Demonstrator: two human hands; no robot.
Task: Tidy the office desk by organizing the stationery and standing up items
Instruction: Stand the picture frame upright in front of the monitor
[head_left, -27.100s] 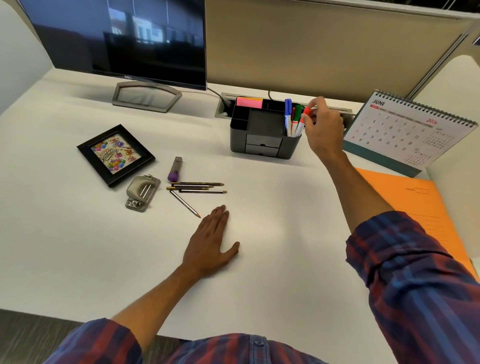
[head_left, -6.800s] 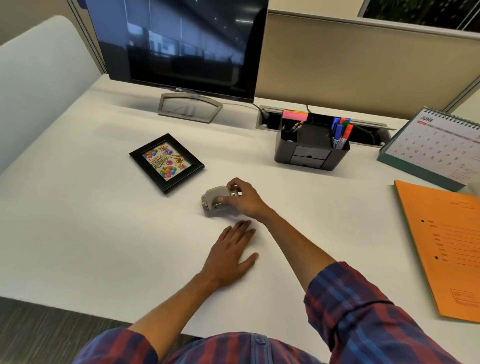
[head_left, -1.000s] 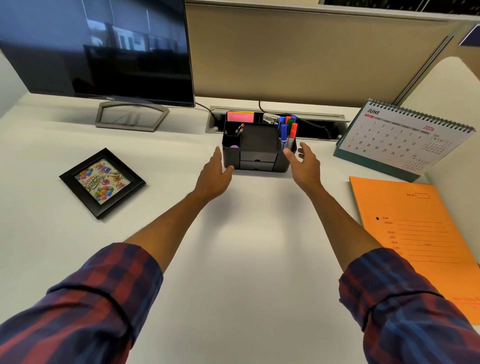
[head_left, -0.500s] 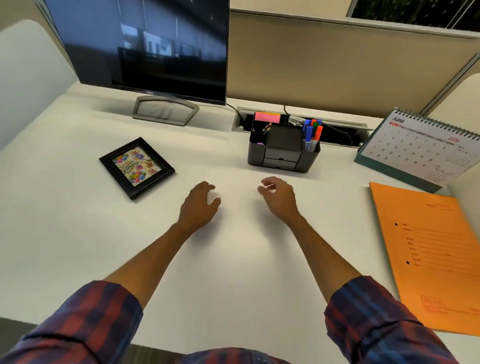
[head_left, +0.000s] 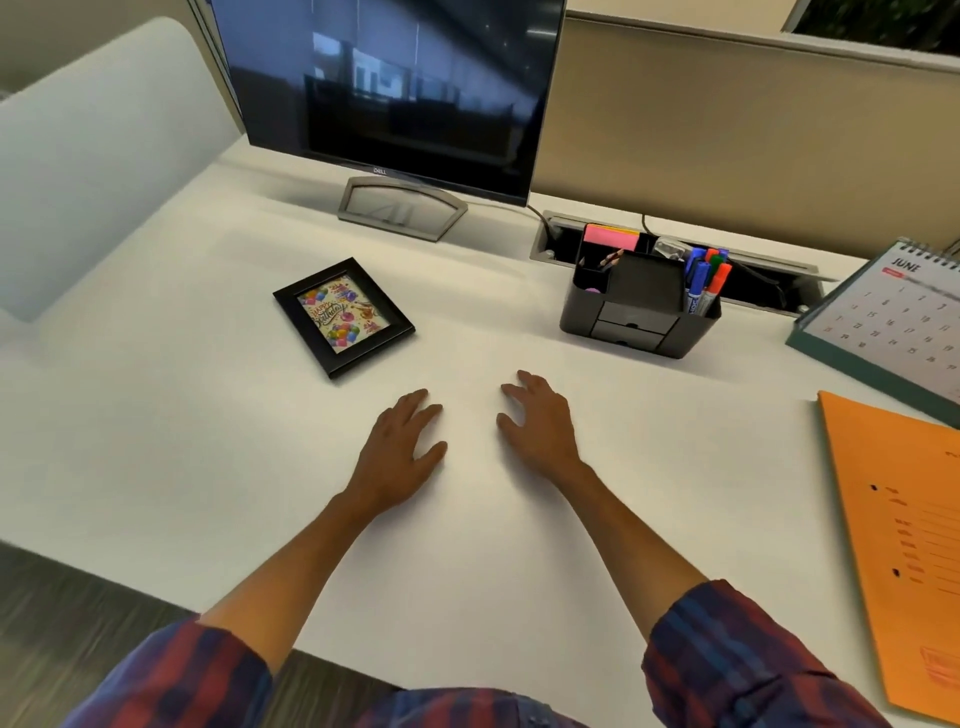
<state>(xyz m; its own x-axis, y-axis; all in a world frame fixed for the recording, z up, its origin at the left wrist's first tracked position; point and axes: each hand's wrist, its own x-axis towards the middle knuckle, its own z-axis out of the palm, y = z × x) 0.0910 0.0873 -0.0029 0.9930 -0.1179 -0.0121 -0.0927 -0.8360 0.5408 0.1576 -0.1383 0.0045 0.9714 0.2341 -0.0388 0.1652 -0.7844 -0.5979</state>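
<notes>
While empty, both hands (head_left: 402, 449) palm-down, side by side

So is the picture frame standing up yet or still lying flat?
Lying flat: the picture frame rests face-up on the desk, untouched.

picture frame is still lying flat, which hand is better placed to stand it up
Left, most likely. The picture frame lies flat on the desk, ahead and to the left of the left hand, with nothing between them. The right hand is farther off, nearer the organizer. Both are empty.
</notes>
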